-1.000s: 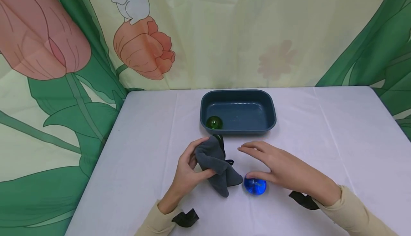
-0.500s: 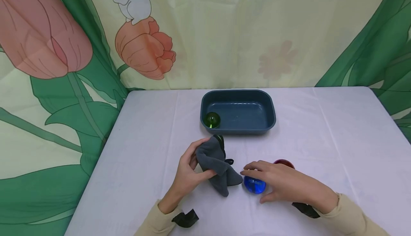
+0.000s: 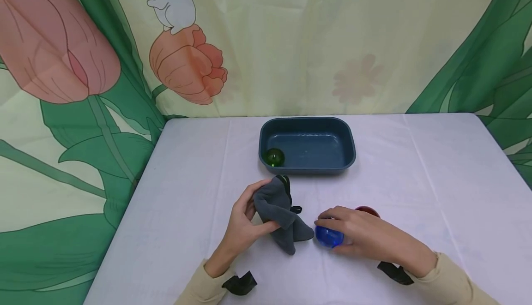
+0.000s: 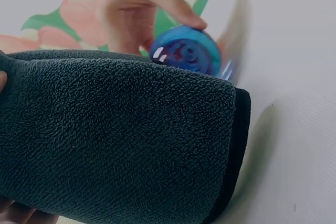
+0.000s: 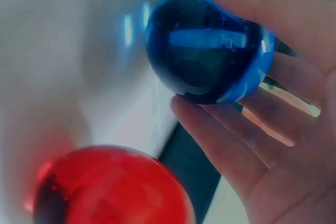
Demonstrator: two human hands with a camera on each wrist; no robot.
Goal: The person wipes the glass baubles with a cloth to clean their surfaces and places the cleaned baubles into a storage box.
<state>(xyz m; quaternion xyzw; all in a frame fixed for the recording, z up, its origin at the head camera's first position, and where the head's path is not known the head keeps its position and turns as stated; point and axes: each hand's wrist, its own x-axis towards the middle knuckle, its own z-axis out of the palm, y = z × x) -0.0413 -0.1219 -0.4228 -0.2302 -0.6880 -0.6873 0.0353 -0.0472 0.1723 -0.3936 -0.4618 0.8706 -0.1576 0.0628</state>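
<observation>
My left hand (image 3: 243, 226) grips a folded grey cloth (image 3: 276, 206) with dark edging, thumb in front and fingers behind. In the left wrist view this cloth (image 4: 121, 135) fills much of the picture. To its right, my right hand (image 3: 365, 233) holds a clear blue ball (image 3: 328, 236) between thumb and fingers, low at the white table. The right wrist view shows the thumb on one side of the blue ball (image 5: 207, 51) and fingertips against the other. A clear red ball (image 5: 115, 190) lies close by; in the head view my right hand mostly hides it.
Beyond the hands, a dark blue tray (image 3: 322, 150) stands toward the table's far edge. A clear green ball (image 3: 274, 157) sits in its near left corner. White cloth covers the table (image 3: 415, 171), and a printed curtain (image 3: 282, 42) hangs behind.
My right hand has lowered and drawn back, and its thumb and fingers have come together on the blue ball. The red ball has come partly into view. The green ball has shifted slightly left.
</observation>
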